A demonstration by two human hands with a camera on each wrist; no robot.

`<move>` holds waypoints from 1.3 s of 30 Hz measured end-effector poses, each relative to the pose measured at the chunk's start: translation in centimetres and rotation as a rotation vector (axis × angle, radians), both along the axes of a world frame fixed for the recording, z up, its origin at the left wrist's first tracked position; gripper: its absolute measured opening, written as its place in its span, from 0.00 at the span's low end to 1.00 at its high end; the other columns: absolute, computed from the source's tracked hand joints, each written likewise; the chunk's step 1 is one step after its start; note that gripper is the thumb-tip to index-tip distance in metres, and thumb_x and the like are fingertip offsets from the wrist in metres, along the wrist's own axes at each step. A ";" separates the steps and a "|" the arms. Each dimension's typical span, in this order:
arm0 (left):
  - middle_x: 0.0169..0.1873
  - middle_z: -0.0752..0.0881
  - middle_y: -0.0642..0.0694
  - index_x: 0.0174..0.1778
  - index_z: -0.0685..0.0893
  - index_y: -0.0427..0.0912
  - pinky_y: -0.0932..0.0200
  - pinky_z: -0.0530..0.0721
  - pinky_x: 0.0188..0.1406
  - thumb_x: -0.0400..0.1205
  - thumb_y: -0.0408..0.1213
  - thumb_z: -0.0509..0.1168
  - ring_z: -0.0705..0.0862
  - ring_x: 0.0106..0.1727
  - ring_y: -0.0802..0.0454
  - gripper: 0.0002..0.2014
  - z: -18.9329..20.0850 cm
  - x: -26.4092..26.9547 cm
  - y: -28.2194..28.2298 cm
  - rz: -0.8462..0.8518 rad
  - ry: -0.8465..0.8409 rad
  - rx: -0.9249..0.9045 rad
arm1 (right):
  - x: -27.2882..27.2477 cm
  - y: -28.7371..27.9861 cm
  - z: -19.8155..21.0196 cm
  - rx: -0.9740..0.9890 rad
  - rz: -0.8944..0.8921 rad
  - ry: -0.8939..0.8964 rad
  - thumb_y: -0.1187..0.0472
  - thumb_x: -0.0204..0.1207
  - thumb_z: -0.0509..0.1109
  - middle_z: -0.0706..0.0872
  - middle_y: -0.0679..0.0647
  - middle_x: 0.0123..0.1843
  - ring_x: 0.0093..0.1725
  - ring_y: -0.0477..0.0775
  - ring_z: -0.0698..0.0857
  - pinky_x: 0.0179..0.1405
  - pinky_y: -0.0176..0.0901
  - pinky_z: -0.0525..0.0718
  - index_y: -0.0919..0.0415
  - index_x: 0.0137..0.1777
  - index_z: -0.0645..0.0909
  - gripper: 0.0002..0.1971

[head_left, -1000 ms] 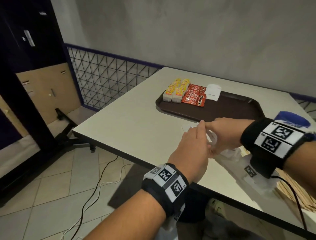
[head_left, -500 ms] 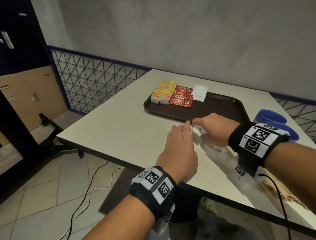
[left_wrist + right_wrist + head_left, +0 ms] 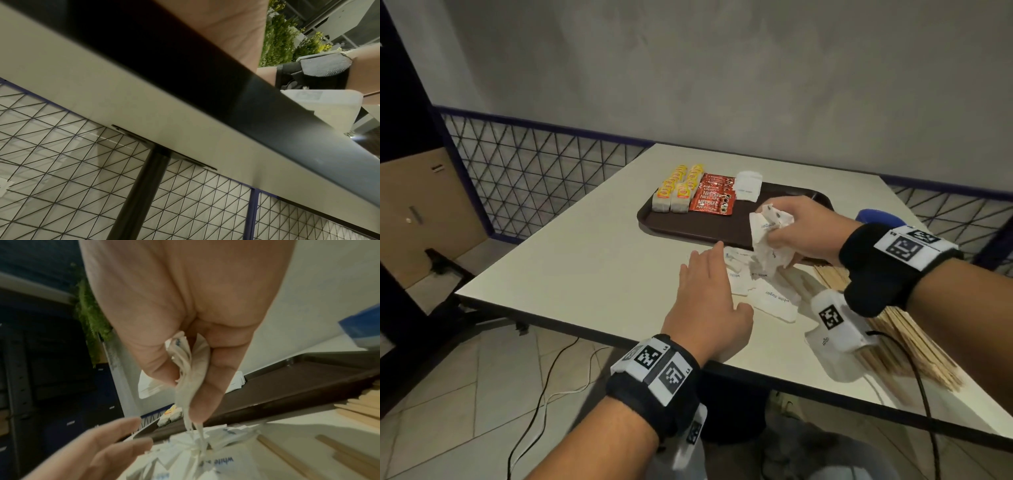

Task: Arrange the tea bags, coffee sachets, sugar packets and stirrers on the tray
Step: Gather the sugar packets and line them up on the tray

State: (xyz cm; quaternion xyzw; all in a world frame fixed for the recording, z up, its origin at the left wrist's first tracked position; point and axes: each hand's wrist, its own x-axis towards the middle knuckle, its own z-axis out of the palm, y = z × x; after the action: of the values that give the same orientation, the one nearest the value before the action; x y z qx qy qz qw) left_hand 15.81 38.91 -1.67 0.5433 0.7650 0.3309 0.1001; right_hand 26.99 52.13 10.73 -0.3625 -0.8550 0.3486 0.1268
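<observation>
A dark brown tray (image 3: 722,231) holds yellow tea bags (image 3: 676,190), red coffee sachets (image 3: 712,198) and a small stack of white sugar packets (image 3: 748,185). My right hand (image 3: 796,233) grips a bunch of white sugar packets (image 3: 768,236) (image 3: 190,369), lifted just above the tray's near edge. More sugar packets (image 3: 770,294) lie on the table below it. My left hand (image 3: 707,291) hovers over them, fingers straight and holding nothing. Wooden stirrers (image 3: 893,329) lie on the table at the right, partly hidden by my right wrist.
The white table (image 3: 571,260) ends just under my left wrist. A blue container (image 3: 876,217) stands right of the tray. A wire-mesh fence (image 3: 534,178) runs behind the table at left. Cables (image 3: 544,394) lie on the tiled floor.
My right hand has lifted a bunch of sugar packets off the table pile toward the tray. My left hand has let go and spread its fingers over the remaining packets.
</observation>
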 end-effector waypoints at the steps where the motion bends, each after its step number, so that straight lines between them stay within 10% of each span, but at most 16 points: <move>1: 0.81 0.65 0.45 0.89 0.51 0.43 0.36 0.50 0.90 0.77 0.47 0.62 0.56 0.87 0.38 0.44 -0.1 -0.1 0.1 0.001 0.038 -0.013 | 0.3 0.0 0.2 -0.056 -0.026 0.024 0.70 0.81 0.72 0.87 0.57 0.53 0.45 0.52 0.90 0.33 0.42 0.93 0.55 0.60 0.83 0.12; 5: 0.76 0.74 0.44 0.79 0.67 0.44 0.35 0.62 0.84 0.75 0.52 0.52 0.66 0.80 0.37 0.34 -0.4 -0.2 0.5 -0.008 0.175 -0.110 | 1.3 0.1 0.6 -0.226 -0.103 0.065 0.70 0.81 0.72 0.88 0.57 0.58 0.51 0.59 0.91 0.36 0.46 0.93 0.52 0.70 0.79 0.20; 9: 0.79 0.73 0.49 0.85 0.62 0.49 0.35 0.51 0.90 0.77 0.48 0.60 0.60 0.87 0.42 0.37 0.0 0.0 0.0 -0.024 0.062 -0.018 | 2.0 0.3 0.4 -0.327 -0.145 0.098 0.71 0.80 0.72 0.86 0.60 0.60 0.51 0.61 0.90 0.32 0.46 0.91 0.56 0.83 0.68 0.32; 14: 0.81 0.68 0.54 0.87 0.60 0.50 0.49 0.69 0.84 0.81 0.55 0.63 0.66 0.83 0.55 0.39 0.5 -0.2 -0.8 -0.032 -0.148 0.278 | 2.2 0.0 0.5 -0.485 -0.084 0.237 0.72 0.81 0.70 0.90 0.63 0.62 0.55 0.62 0.92 0.42 0.50 0.92 0.58 0.70 0.81 0.18; 18: 0.84 0.66 0.56 0.89 0.61 0.49 0.70 0.65 0.80 0.89 0.52 0.61 0.65 0.81 0.66 0.32 2.0 -0.9 -0.9 -0.063 -0.304 0.393 | 1.7 -0.9 0.4 -0.706 -0.051 0.436 0.73 0.81 0.68 0.91 0.65 0.63 0.61 0.65 0.91 0.51 0.56 0.92 0.62 0.70 0.81 0.18; 25: 0.63 0.90 0.48 0.73 0.83 0.52 0.44 0.81 0.68 0.84 0.71 0.56 0.89 0.61 0.49 0.32 9.6 -3.6 1.3 -0.114 -0.999 0.230 | -0.6 -2.4 0.4 -0.906 -0.097 0.881 0.74 0.80 0.63 0.90 0.67 0.58 0.48 0.63 0.92 0.37 0.49 0.91 0.66 0.62 0.82 0.14; 31: 0.51 0.90 0.43 0.74 0.85 0.39 0.48 0.93 0.47 0.89 0.58 0.63 0.91 0.47 0.45 0.28 15.3 -4.3 3.7 -0.363 -1.106 0.043 | -4.9 -2.1 1.1 -0.616 -0.095 1.016 0.66 0.79 0.67 0.90 0.67 0.57 0.53 0.66 0.91 0.50 0.65 0.91 0.64 0.66 0.80 0.16; 35: 0.54 0.92 0.42 0.68 0.88 0.44 0.45 0.94 0.53 0.86 0.55 0.67 0.92 0.51 0.46 0.22 15.6 -6.8 6.0 -0.363 -1.176 0.080 | -7.0 -0.4 2.2 -0.354 -0.058 0.911 0.63 0.83 0.65 0.92 0.58 0.55 0.53 0.55 0.92 0.44 0.53 0.91 0.57 0.62 0.83 0.11; 39: 0.56 0.93 0.43 0.64 0.90 0.44 0.54 0.94 0.43 0.79 0.55 0.70 0.93 0.51 0.51 0.23 14.0 -8.5 8.8 -0.372 -1.292 0.128 | -8.4 1.9 0.9 -0.027 -0.095 0.670 0.50 0.72 0.63 0.89 0.50 0.54 0.62 0.55 0.86 0.60 0.60 0.88 0.46 0.55 0.82 0.14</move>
State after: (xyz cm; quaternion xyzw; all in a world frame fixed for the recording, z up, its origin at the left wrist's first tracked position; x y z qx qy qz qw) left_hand 7.28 47.74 12.38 0.3636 0.4241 0.6114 0.5605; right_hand 18.63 54.03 11.63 -0.2690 -0.7432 0.4532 0.4123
